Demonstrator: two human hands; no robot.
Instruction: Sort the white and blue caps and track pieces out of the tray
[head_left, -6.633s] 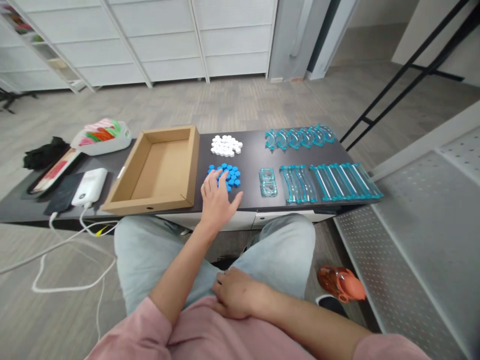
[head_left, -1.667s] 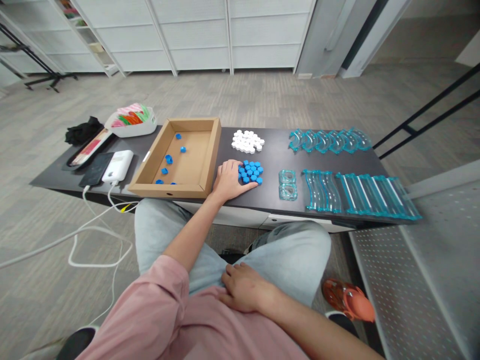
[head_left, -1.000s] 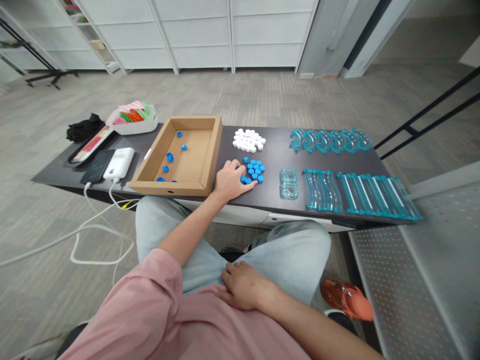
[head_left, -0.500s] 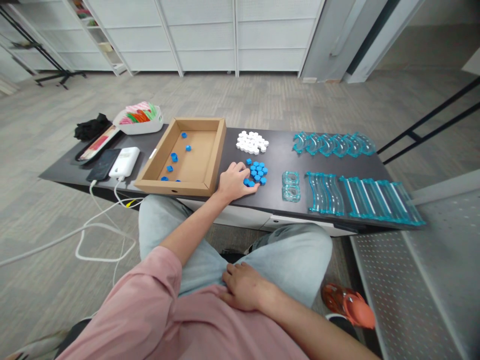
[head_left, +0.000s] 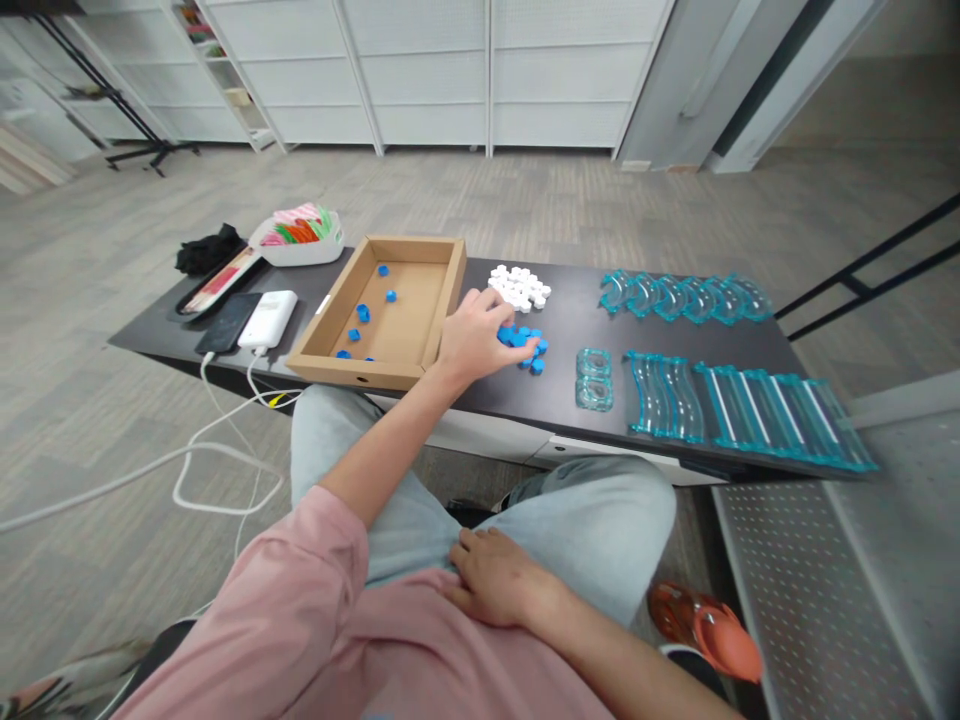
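Left hand (head_left: 472, 338) over the blue pieces (head_left: 541, 347)

Your left hand reaches across the dark table (head_left: 536, 398), palm down, over the near-left side of the blue pile; its fingers are bent and the thumb stands apart from them, but you cannot tell whether a piece is pinched underneath; your right hand (head_left: 496, 575) rests in your lap, fingers loosely bent, its palm hidden, so its grip cannot be told; just left of the pile sits the cardboard tray (head_left: 397, 374), with several more blue pieces scattered along its left side; white pieces (head_left: 517, 288) lie just beyond the pile; two clear teal squares (head_left: 594, 380) lie to its right.
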